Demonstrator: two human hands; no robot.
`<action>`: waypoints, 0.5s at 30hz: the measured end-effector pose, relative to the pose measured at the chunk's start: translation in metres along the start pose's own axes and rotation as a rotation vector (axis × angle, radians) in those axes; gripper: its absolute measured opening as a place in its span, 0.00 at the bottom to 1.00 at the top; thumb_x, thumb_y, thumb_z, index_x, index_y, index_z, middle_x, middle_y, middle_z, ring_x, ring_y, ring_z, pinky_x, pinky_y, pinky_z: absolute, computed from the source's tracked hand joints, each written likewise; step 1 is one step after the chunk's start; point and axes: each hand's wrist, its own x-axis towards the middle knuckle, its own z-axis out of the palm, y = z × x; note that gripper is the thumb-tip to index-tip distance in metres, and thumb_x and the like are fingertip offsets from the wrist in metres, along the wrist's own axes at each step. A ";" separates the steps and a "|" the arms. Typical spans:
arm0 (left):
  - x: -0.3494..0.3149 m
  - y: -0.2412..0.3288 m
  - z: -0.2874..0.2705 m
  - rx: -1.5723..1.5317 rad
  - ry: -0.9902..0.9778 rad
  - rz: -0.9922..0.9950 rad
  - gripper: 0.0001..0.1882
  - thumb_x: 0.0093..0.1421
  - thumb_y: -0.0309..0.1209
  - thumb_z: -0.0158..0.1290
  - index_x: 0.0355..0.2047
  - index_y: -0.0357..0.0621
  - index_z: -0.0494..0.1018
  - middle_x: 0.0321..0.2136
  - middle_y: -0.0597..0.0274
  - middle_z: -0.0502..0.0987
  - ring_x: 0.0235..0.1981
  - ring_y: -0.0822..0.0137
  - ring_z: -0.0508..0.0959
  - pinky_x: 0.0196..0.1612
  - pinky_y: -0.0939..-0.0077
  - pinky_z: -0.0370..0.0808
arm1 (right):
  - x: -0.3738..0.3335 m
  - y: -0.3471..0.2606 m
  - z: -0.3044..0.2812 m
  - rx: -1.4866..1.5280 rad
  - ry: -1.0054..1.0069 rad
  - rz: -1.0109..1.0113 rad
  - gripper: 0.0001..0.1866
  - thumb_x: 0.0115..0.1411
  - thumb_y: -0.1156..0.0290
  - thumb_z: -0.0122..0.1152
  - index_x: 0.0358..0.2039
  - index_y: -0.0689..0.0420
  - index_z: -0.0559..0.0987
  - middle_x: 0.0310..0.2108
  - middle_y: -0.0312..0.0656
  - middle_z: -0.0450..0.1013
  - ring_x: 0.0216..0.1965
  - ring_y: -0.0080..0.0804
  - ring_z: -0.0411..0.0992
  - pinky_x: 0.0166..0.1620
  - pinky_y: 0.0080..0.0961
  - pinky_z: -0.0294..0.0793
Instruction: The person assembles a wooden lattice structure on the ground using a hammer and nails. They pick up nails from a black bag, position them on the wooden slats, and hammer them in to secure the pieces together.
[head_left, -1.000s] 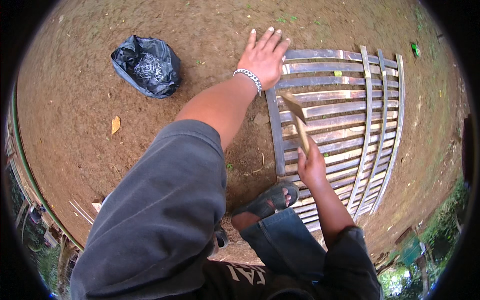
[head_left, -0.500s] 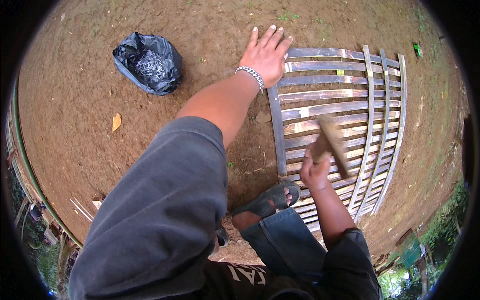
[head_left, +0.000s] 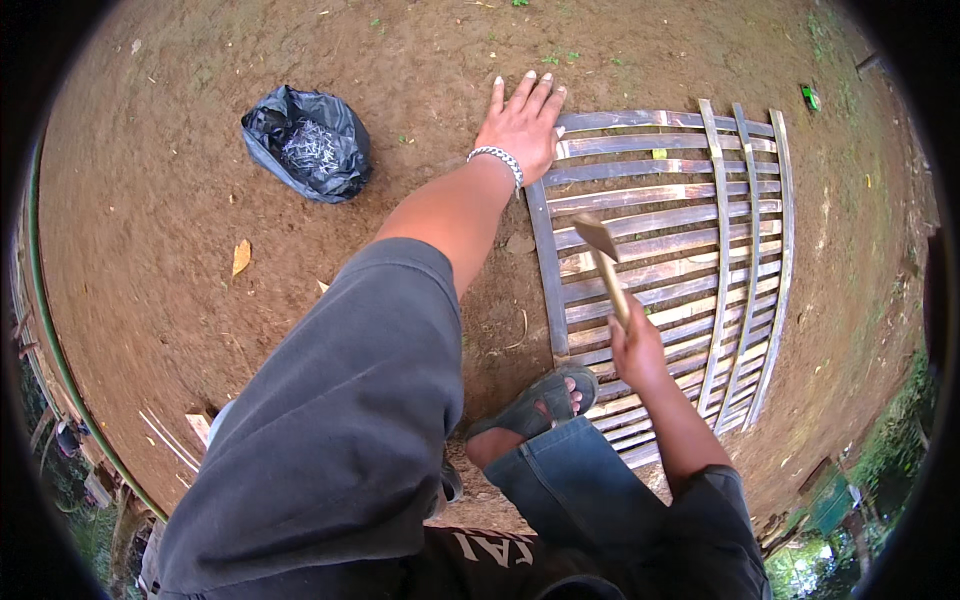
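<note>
A bag (head_left: 263,150) of nails (head_left: 312,147) sat upper left. At upper centre, the left hand (head_left: 520,138) lay on a corner of the lattice (head_left: 722,215), fingers apart. Right of centre, over it, the right hand (head_left: 637,345) had its fingers clamped around a hammer (head_left: 609,277).

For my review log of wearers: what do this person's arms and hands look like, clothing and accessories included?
The left hand and right hand are gloveless. A silver-coloured chain bracelet circles the left wrist; none shows on the right. The left sleeve is loose and dark grey; the right sleeve looks nearly black.
</note>
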 end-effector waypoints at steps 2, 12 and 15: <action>0.000 0.004 -0.008 -0.031 0.080 -0.019 0.28 0.71 0.40 0.40 0.70 0.47 0.56 0.72 0.50 0.53 0.74 0.55 0.50 0.75 0.47 0.41 | -0.019 0.016 -0.028 -0.081 -0.015 0.011 0.25 0.64 0.72 0.59 0.62 0.52 0.67 0.43 0.60 0.77 0.44 0.63 0.76 0.45 0.52 0.77; -0.115 -0.197 -0.107 -0.229 0.543 -0.775 0.08 0.61 0.30 0.58 0.37 0.39 0.80 0.34 0.49 0.83 0.38 0.49 0.82 0.46 0.59 0.77 | -0.149 0.097 -0.069 -0.074 0.038 0.310 0.22 0.67 0.73 0.54 0.60 0.61 0.68 0.39 0.65 0.75 0.41 0.65 0.76 0.43 0.49 0.75; -0.130 -0.197 -0.103 -0.085 0.158 -0.823 0.12 0.60 0.32 0.55 0.41 0.45 0.83 0.41 0.46 0.83 0.45 0.48 0.83 0.51 0.60 0.78 | -0.153 0.109 -0.051 -0.050 0.158 0.259 0.22 0.67 0.73 0.54 0.60 0.63 0.68 0.38 0.65 0.75 0.41 0.65 0.75 0.43 0.48 0.75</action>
